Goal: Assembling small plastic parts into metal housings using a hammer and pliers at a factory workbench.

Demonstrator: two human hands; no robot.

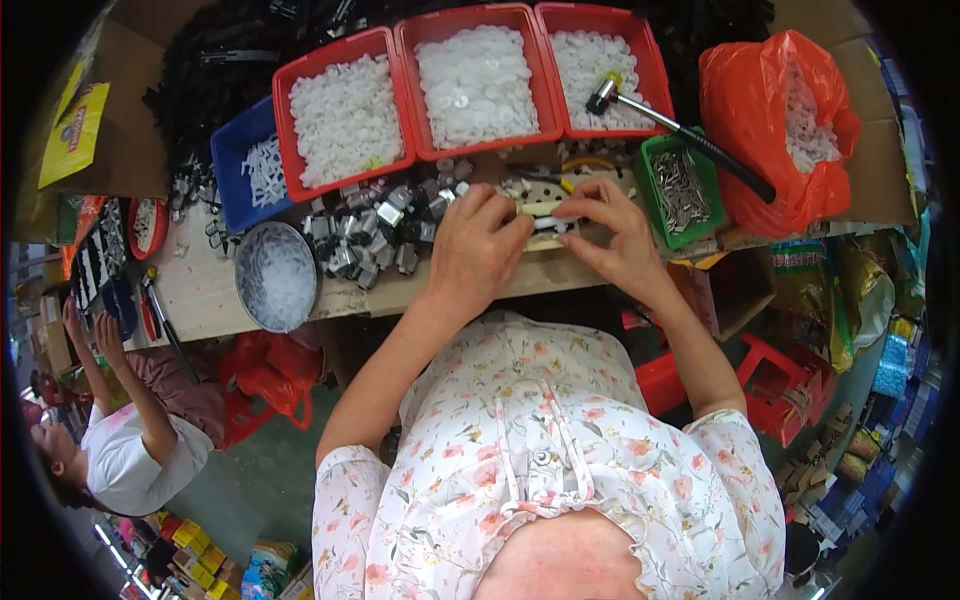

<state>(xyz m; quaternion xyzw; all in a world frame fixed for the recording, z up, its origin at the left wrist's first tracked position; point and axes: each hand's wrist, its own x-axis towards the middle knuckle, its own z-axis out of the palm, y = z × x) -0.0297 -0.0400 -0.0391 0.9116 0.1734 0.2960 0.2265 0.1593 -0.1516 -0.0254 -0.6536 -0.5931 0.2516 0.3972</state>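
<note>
At the bench's front edge my left hand (472, 245) is closed, its fingertips pinched together over a pale block; whatever they hold is hidden. Facing it, my right hand (615, 235) has thumb and fingers closing round a small white piece (561, 228) with a dark part beside it. Pale strips (542, 209) lie between the two hands. Just behind them is a light board with dark holes (540, 190), with yellow-and-black handled pliers (567, 184) on it. Left of my left hand lies a heap of metal-and-black parts (375, 235).
Red bins (408, 100) of white plastic pieces line the back. A hammer (700, 145) rests across the right bin, near a green bin of metal pins (680, 190) and a red bag (740, 90). A metal bowl (277, 277) stands left. Another person (140, 450) sits at far left.
</note>
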